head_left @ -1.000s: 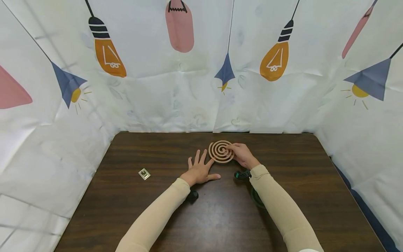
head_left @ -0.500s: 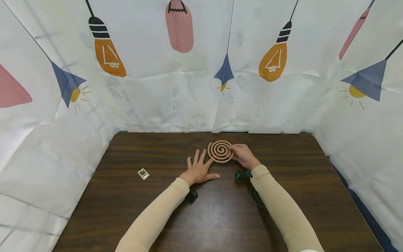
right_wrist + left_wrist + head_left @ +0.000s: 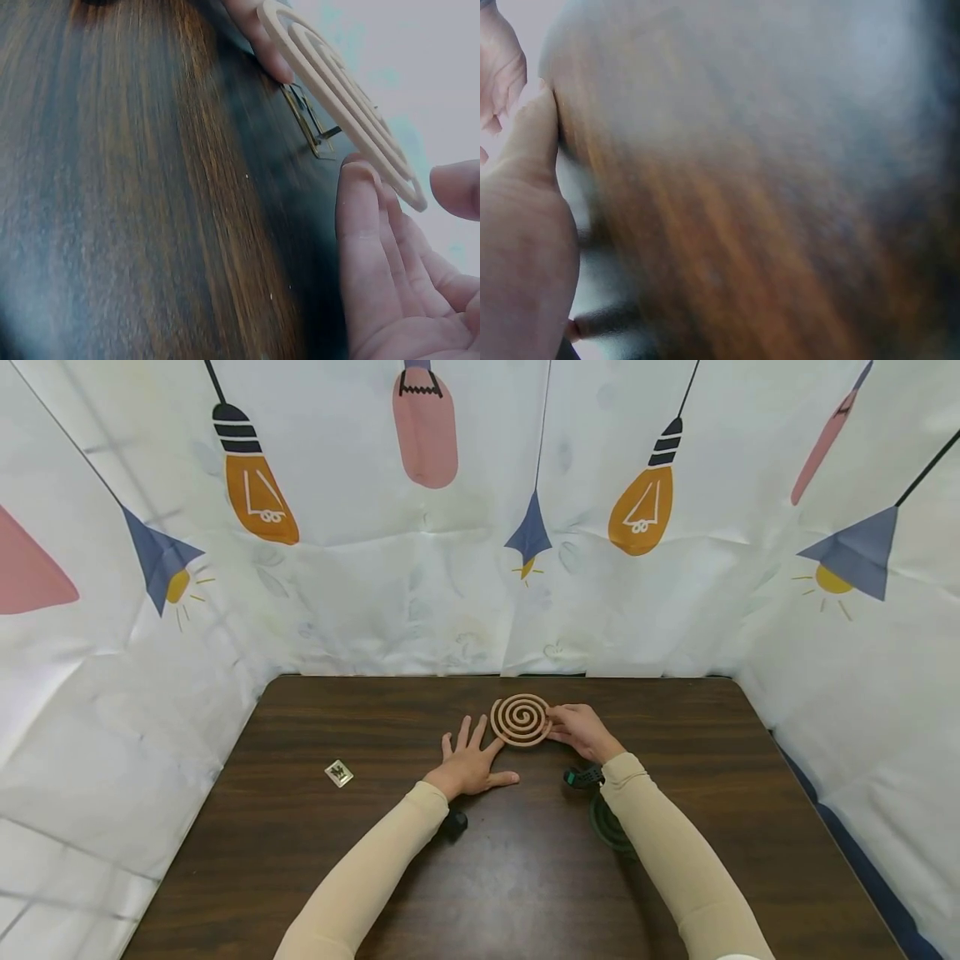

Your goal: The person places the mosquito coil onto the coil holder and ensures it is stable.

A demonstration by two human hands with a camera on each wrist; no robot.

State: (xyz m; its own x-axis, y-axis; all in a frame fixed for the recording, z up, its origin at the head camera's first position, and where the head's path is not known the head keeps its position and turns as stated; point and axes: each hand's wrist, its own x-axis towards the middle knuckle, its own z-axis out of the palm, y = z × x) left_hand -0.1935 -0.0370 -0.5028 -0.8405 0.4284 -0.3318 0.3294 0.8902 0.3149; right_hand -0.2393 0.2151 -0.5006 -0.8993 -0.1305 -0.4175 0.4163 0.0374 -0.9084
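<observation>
A tan mosquito coil (image 3: 516, 737) lies near the far side of the table. In the right wrist view it sits raised above the tabletop, with a small gold metal stand (image 3: 304, 124) beneath it. My left hand (image 3: 467, 767) rests spread on the table, one fingertip beside the coil's near-left edge and the stand. At the coil's right edge is my right hand (image 3: 583, 732). From the wrist, its thumb (image 3: 457, 189) stands apart from the coil, while its other fingers (image 3: 364, 210) reach under the edge. Whether they touch it cannot be told.
A green coil (image 3: 606, 828) lies partly hidden under my right forearm. To the left is a small square metal piece (image 3: 339, 773) on the brown table (image 3: 247, 860). White printed cloth (image 3: 352, 602) hangs behind the table and on both sides.
My right hand's fingers have drawn back from over the coil's middle to its right edge. The left hand stays in place. The whole head view has shifted slightly.
</observation>
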